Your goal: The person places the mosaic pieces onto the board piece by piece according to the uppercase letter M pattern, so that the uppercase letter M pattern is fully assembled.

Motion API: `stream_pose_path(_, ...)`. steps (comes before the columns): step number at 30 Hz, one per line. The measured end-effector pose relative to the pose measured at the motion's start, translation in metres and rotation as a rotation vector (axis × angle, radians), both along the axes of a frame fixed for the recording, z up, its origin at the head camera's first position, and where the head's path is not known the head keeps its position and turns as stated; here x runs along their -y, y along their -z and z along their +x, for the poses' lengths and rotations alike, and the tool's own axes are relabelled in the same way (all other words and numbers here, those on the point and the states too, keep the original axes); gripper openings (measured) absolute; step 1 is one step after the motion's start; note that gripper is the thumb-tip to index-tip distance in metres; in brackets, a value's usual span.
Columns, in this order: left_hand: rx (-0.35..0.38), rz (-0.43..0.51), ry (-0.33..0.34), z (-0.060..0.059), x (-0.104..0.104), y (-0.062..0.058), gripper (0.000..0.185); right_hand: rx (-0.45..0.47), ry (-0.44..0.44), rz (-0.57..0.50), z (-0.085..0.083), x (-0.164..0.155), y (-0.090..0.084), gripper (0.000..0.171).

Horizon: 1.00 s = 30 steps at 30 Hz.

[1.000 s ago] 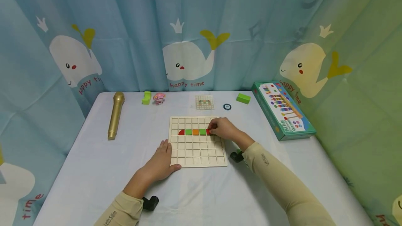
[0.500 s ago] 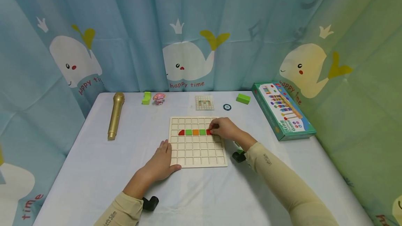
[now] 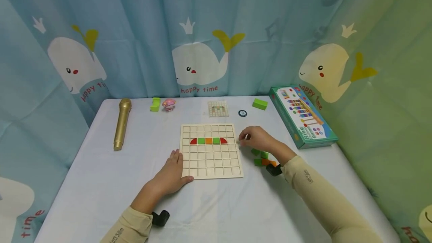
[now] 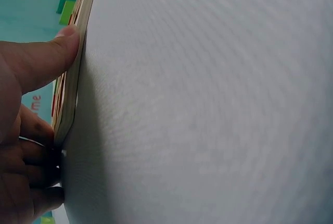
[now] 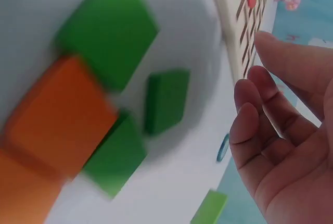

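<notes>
A pale wooden grid board (image 3: 212,163) lies mid-table in the head view. One of its upper rows holds a red rounded piece (image 3: 194,141), a green square, an orange square (image 3: 209,140), another green square and a second red rounded piece (image 3: 223,140). My left hand (image 3: 170,174) rests at the board's lower left corner, fingers along its side and thumb (image 4: 66,44) on the front edge. Just off the right edge, my right hand (image 3: 258,140) hovers with loosely bent fingers and nothing between them. Loose green blocks (image 5: 112,34) and orange blocks (image 5: 62,114) lie below it.
Behind the board are a patterned grid card (image 3: 218,108), a round chip (image 3: 242,113) and a green block (image 3: 260,104). A gold microphone (image 3: 122,125), a light green piece (image 3: 155,104) and a pink figurine (image 3: 169,104) stand left. A game box (image 3: 303,117) lies right.
My right hand has let go of the right-hand red piece and moved right, off the board, uncovering that piece and the loose blocks. My left hand has stayed at the board's corner.
</notes>
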<state>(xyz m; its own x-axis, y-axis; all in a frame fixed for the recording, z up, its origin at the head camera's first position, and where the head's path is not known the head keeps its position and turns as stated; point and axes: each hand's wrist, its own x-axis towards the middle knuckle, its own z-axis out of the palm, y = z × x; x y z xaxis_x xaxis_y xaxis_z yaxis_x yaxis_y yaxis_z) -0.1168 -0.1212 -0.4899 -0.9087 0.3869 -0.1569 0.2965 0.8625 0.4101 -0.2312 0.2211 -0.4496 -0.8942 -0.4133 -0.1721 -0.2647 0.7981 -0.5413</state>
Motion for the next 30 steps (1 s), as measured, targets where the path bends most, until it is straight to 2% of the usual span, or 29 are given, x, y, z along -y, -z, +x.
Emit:
stream_pose_path(8,-0.006,-0.006,0.001,0.0,0.0,0.001,0.094,0.036,0.03,0.011,0.013,-0.03,0.005,0.019)
stream_pose_path(15,-0.005,-0.008,0.0,-0.001,0.0,0.004,0.095,0.052,0.018,-0.004,0.02,-0.049,0.012,0.022)
stream_pose_path(30,-0.006,0.0,0.007,-0.001,0.0,0.003,0.094,0.067,-0.002,-0.018,0.016,-0.053,0.02,0.014)
